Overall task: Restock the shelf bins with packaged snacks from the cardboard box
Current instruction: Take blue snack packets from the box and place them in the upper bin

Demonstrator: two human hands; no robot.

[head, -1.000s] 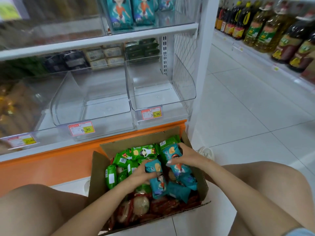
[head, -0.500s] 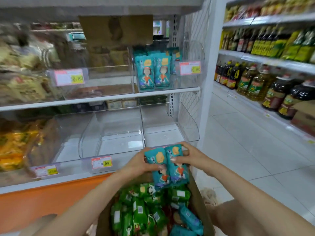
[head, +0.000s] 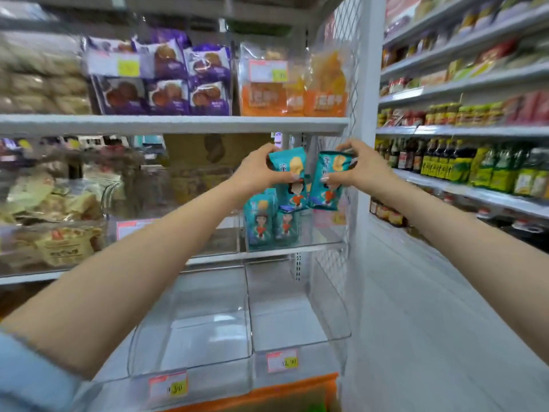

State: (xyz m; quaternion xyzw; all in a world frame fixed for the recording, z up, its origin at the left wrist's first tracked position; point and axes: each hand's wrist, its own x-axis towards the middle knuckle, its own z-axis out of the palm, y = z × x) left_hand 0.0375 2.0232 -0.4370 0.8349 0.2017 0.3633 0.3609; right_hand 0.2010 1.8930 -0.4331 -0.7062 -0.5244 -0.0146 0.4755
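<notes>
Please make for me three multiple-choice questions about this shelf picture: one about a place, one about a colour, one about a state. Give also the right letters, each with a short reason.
1. Where does the left hand hold its teal packet?
A. On the floor
B. Just over the middle-shelf bin of like packets
C. Inside a cardboard box

2. What colour are the upper-shelf packets left of the orange ones?
A. Purple
B. Green
C. Black

3. What is the right hand doing?
A. Lying flat and open
B. Curled on nothing
C. Pinching a second teal packet

Answers: B, the packet hangs right above the bin's teal stock; A, their wrappers are purple; C, thumb and fingers pinch the packet near its top.
</notes>
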